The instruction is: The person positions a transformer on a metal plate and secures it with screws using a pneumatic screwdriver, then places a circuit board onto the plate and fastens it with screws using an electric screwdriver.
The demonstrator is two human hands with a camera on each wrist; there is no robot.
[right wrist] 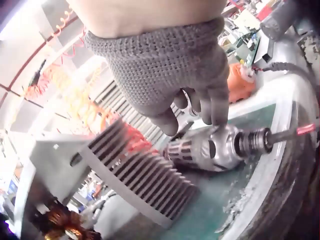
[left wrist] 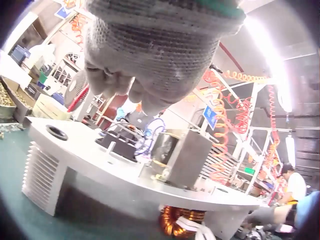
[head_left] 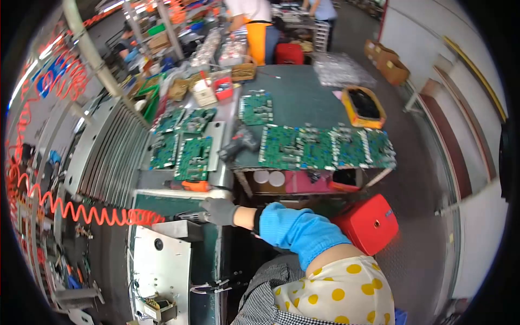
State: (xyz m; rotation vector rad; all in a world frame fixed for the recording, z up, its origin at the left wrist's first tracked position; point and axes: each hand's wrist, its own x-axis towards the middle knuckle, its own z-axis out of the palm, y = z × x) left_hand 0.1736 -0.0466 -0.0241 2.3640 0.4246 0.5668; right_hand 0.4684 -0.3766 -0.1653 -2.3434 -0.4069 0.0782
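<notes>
My right hand [head_left: 219, 211], in a grey knitted glove, is stretched over the bench beside a metal air screwdriver [head_left: 192, 216]. In the right wrist view the screwdriver [right wrist: 200, 152] lies sideways with its bit to the right, and my bent fingertips are right at its upper side. A finned heat sink [right wrist: 137, 172] stands close by, part of a silvery metal chassis [head_left: 162, 265]. My left hand [left wrist: 150, 60], gloved too, hovers over the chassis plate [left wrist: 125, 172] with loosely curled fingers and nothing visible in them; it is outside the head view. A copper coil [left wrist: 175, 220] hangs under the plate.
A red coiled hose [head_left: 108, 215] runs in from the left. Several green circuit boards [head_left: 279, 146] cover the benches, with a dark power drill [head_left: 238, 143] between them and an orange-handled tool [head_left: 195, 186] nearer. A red stool [head_left: 368, 225] stands at right.
</notes>
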